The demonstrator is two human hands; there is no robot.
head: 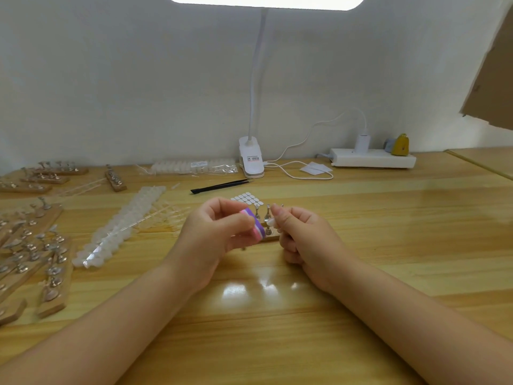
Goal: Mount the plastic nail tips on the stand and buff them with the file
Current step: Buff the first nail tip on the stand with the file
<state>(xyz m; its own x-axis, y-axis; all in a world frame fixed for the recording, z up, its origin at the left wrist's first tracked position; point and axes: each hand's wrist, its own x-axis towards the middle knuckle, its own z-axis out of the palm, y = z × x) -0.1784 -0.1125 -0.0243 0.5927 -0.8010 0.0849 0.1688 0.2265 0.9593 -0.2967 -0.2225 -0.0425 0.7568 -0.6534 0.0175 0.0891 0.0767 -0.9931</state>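
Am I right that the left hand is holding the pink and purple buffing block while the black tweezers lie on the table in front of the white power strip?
Not quite. In the head view the left hand does hold the pink and purple buffing block, but the black tweezers lie in front of the white clip lamp, not the power strip, which sits further to the right.
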